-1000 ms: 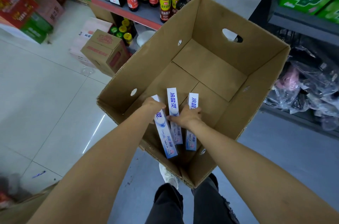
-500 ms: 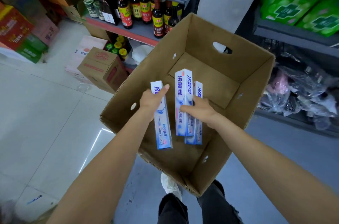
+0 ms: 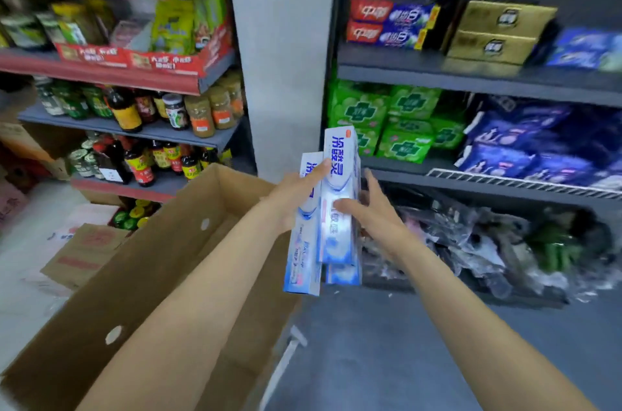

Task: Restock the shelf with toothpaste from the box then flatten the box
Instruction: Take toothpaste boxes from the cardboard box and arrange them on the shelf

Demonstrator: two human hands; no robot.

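Three white-and-blue toothpaste cartons (image 3: 338, 225) are held upright in front of me, bunched together above the floor. My left hand (image 3: 292, 195) grips the leftmost carton (image 3: 301, 262) from the left side. My right hand (image 3: 368, 208) holds the other two from the right, thumb across the front one. The open brown cardboard box (image 3: 141, 279) lies below and left of my arms; its inside is mostly hidden. The dark shelf (image 3: 471, 80) ahead on the right carries red-blue and gold toothpaste cartons (image 3: 393, 23) on its upper board.
Green packs (image 3: 380, 121) and blue packs (image 3: 525, 144) fill the shelf's middle board. Crumpled plastic bags (image 3: 471, 242) lie at its bottom. A grey pillar (image 3: 282, 57) divides it from a left rack of sauce bottles (image 3: 141, 158). Small cartons (image 3: 84, 249) sit on the floor.
Both hands have lifted the three cartons out of the box and up toward the right shelf. My view has swung upward from the box to the shelves.
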